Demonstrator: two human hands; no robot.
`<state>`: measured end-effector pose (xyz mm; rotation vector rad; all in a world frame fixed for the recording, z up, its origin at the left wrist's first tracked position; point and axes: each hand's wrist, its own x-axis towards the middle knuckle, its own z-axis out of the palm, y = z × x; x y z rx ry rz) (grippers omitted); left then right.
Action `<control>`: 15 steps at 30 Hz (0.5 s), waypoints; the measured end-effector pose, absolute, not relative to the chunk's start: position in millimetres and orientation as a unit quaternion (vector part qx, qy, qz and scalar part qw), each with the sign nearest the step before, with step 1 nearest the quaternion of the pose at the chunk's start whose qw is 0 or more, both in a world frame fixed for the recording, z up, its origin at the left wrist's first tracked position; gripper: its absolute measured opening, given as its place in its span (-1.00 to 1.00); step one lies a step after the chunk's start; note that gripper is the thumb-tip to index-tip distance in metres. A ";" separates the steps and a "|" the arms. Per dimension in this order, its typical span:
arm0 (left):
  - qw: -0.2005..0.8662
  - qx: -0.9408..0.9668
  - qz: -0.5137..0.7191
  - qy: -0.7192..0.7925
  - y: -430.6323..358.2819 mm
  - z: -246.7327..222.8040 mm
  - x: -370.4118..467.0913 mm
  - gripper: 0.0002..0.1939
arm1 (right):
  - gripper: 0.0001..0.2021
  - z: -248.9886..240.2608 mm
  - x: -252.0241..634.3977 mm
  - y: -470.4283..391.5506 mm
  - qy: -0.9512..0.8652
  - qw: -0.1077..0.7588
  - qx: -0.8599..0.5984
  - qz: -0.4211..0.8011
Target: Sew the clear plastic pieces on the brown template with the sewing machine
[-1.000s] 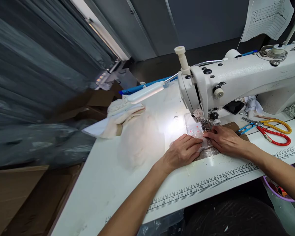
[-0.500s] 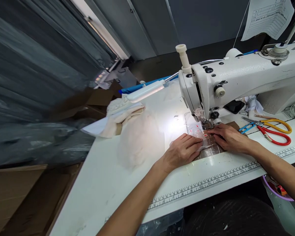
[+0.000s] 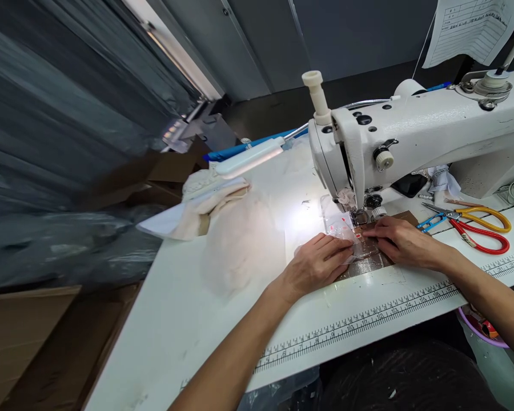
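A white sewing machine (image 3: 411,137) stands at the right, its presser foot (image 3: 358,218) down near a small piece of sheer white fabric (image 3: 340,228) with red marks. My left hand (image 3: 319,262) rests on the table with its fingers bent over the fabric's near left edge, closed on it. To the right of the presser foot, my right hand (image 3: 400,242) lies over the brown, shiny machine bed (image 3: 370,264). Its index finger points at the fabric's right edge by a red mark; thumb and finger are drawn together, and anything between them is too small to make out.
Scissors with red and yellow handles (image 3: 482,228) and blue thread snips (image 3: 431,222) lie right of my right hand. A pile of sheer pale fabric (image 3: 244,245) and folded cream cloth (image 3: 214,208) lie left. A lamp (image 3: 251,158) lights the table; a printed ruler (image 3: 351,329) runs along its front.
My right hand has shifted slightly right, its fingertips drawing away from the presser foot. My left hand and the sheer fabric stay nearly where they were. The whole view has moved a little.
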<state>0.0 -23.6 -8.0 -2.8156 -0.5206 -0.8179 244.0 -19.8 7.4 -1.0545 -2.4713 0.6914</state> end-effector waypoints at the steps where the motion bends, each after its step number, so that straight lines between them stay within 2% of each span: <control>1: 0.080 -0.943 -0.271 -0.175 -23.4 -8.3 -0.4 -0.88 | -0.58 7.5 244.2 -19.2 -0.874 0.188 -0.376 0.244; 8: 0.081 -0.944 -0.268 -0.174 -22.7 -9.4 -0.8 -0.88 | -0.64 6.4 243.6 -19.6 -0.873 0.194 -0.376 0.244; 15: 0.084 -0.944 -0.265 -0.179 -23.5 -8.8 0.9 -0.87 | -0.59 7.3 242.2 -21.8 -0.879 0.166 -0.379 0.238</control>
